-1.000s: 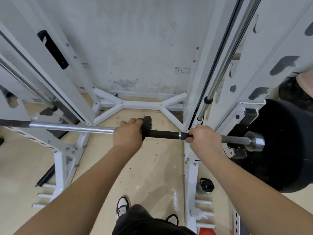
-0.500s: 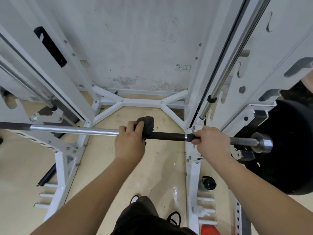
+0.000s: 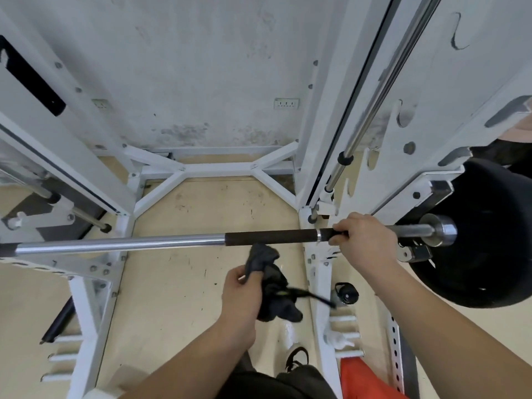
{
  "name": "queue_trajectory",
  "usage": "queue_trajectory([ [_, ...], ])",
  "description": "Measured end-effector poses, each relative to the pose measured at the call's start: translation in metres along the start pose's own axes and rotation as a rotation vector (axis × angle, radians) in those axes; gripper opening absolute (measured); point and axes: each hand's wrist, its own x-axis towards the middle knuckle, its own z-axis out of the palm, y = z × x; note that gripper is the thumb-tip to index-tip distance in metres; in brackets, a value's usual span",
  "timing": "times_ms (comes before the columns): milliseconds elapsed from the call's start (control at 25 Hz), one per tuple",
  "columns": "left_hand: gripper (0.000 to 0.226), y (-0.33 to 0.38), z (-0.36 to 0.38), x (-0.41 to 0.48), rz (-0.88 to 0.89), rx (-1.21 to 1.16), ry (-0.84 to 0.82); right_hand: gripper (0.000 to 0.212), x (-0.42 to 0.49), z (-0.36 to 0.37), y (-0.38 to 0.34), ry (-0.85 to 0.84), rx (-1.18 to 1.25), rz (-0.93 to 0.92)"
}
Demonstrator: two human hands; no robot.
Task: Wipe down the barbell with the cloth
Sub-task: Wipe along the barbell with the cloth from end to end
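Note:
The barbell (image 3: 121, 244) runs level across the view, chrome on the left with a dark sleeve section right of centre. A black weight plate (image 3: 489, 246) sits on its right end. My right hand (image 3: 364, 243) grips the bar just right of the dark section, beside the right upright. My left hand (image 3: 243, 295) is below the bar and off it, closed on a crumpled dark cloth (image 3: 266, 280). The cloth's top edge hangs just under the dark section, apart from it.
White rack uprights (image 3: 325, 116) and a base brace (image 3: 218, 168) frame the bar in front of a stained wall. A dark bottle (image 3: 345, 293) stands by the right post. Peg stubs (image 3: 345, 335) jut from the rack base. My shoes and an orange object (image 3: 365, 378) are at the bottom.
My left hand has come off the bar and dropped toward me with the cloth, which now hangs loose. My right hand still holds the bar.

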Motion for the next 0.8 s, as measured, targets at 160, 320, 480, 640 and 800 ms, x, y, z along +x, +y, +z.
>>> queue_trajectory([
  [160, 0.028, 0.013, 0.002, 0.025, -0.148, -0.601, 0.005, 0.012, -0.001, 0.003, 0.0, 0.011, 0.01, -0.016],
  [320, 0.034, 0.017, 0.056, 0.014, -0.12, -0.681, 0.009, 0.014, -0.001, 0.002, 0.006, 0.017, -0.024, -0.085],
  [480, 0.019, 0.005, 0.108, -0.01, -0.16, -0.434, -0.007, 0.017, 0.002, 0.001, 0.012, 0.003, -0.109, -0.201],
  [640, 0.017, 0.016, 0.067, 0.007, 0.023, -0.694, 0.239, 0.022, 0.0, 0.005, 0.025, 0.01, -0.064, -0.285],
  [800, 0.021, 0.01, 0.092, -0.004, 0.021, -0.569, 0.243, 0.021, 0.002, 0.007, 0.026, 0.037, -0.08, -0.312],
])
